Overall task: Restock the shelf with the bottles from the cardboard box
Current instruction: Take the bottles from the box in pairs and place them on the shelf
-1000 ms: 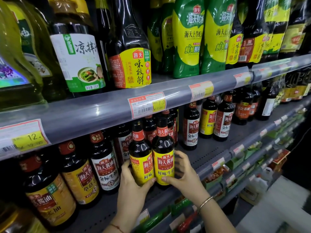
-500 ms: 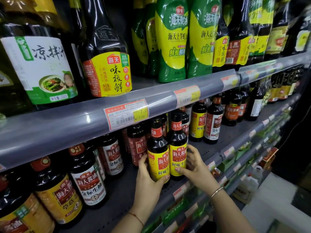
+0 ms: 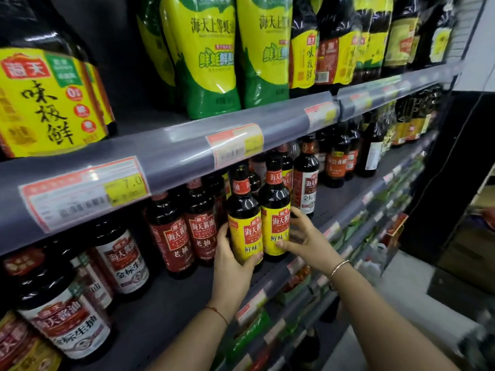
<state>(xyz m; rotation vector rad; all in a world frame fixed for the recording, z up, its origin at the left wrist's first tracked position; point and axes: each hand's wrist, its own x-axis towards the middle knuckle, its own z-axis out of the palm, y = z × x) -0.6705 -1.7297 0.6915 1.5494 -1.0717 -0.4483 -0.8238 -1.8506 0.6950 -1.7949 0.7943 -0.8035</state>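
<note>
- My left hand [image 3: 230, 259] wraps the lower body of the left bottle [image 3: 245, 223], thumb across its yellow label. My right hand [image 3: 308, 242] clasps the right bottle [image 3: 276, 210], thumb on the label and fingers round the far side.
- Both bottles stand upright and touching, held between the hands at the front edge of the shelf [image 3: 166, 303]. The hands hide their bases, so I cannot tell whether they bear fully on it.
- Red-label bottles [image 3: 201, 231] stand just left of the left hand. More dark bottles fill the rows behind both hands.
- By my reading, this pair is all but placed. What is left is to seat them, square the labels to the front and let go.
- The floor of the shelf nearer me than the left hand shows bare, so there looks to be room for more.
- The box is out of view. I cannot say how many bottles still wait in it, nor how near the restock is to its end.
</note>
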